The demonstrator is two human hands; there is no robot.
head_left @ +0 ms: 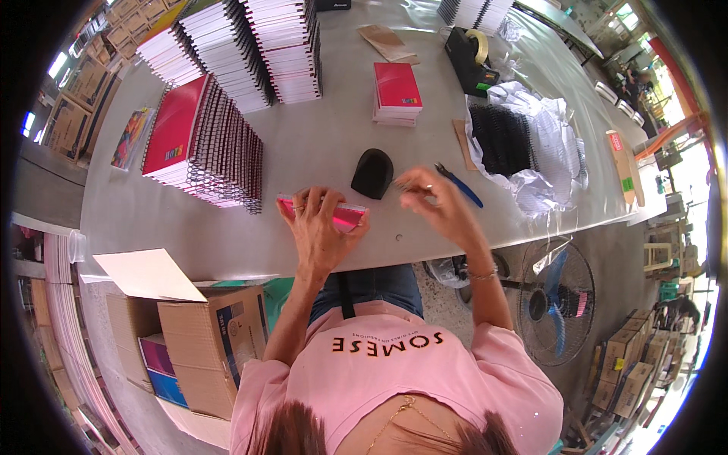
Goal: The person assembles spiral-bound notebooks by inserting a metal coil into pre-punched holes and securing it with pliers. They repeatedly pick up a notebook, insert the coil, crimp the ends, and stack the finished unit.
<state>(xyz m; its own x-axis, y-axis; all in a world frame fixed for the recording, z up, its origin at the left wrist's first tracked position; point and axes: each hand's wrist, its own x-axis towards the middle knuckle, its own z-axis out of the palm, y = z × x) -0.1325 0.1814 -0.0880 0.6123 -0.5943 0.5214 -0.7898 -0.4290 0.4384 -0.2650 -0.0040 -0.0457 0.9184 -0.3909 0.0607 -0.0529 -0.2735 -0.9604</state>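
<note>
My left hand [315,227] is closed around a small pink-red notebook [349,217], held upright on edge at the table's near side. Just to its right, my right hand [440,206] is raised over the table with bent fingers. Its fingertips are blurred, so whether they pinch anything is unclear. Beyond the two hands lies a black rounded pad [372,174]. A pair of blue-handled pliers [459,185] rests right of my right hand. Farther off sits a short stack of red-covered pads [396,85]. Black binding coils [502,139] lie in crumpled white wrapping [560,144] at the right.
Spiral-bound red notebooks [199,144] are piled at the left, with taller notebook stacks [284,53] behind. A black tape dispenser [469,61] stands at the far right. An open cardboard box [199,341] is below the table's left edge; a fan [557,302] stands right of me.
</note>
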